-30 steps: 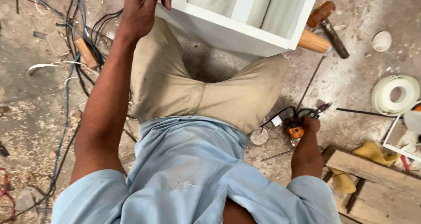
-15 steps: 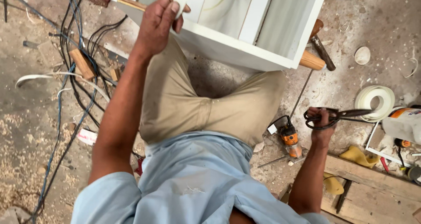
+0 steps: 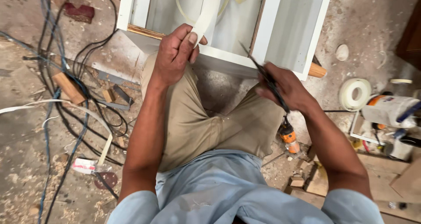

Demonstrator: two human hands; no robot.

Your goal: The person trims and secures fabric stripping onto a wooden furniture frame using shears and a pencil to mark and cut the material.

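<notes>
I sit on the floor with a white cabinet frame [image 3: 313,40] in front of my knees. My left hand [image 3: 175,53] pinches a pale strip of edge banding [image 3: 206,11] between thumb and fingers at the frame's near edge; the strip curls up into the frame. My right hand [image 3: 285,88] holds dark scissors [image 3: 263,75], blades pointing up and left over the frame's near rail. The two hands are apart, with the scissor tips about a hand's width from the strip.
Tangled black and blue cables [image 3: 57,66] and wood scraps lie on the dusty floor at left. An orange power tool [image 3: 289,138] sits by my right knee. A roll of white banding [image 3: 355,94], a white bottle [image 3: 390,110] and wooden boards [image 3: 394,180] are at right.
My right hand picked the scissors up from the floor at right and brought them to the frame's near rail. My left hand stayed on the strip as the view shifted closer.
</notes>
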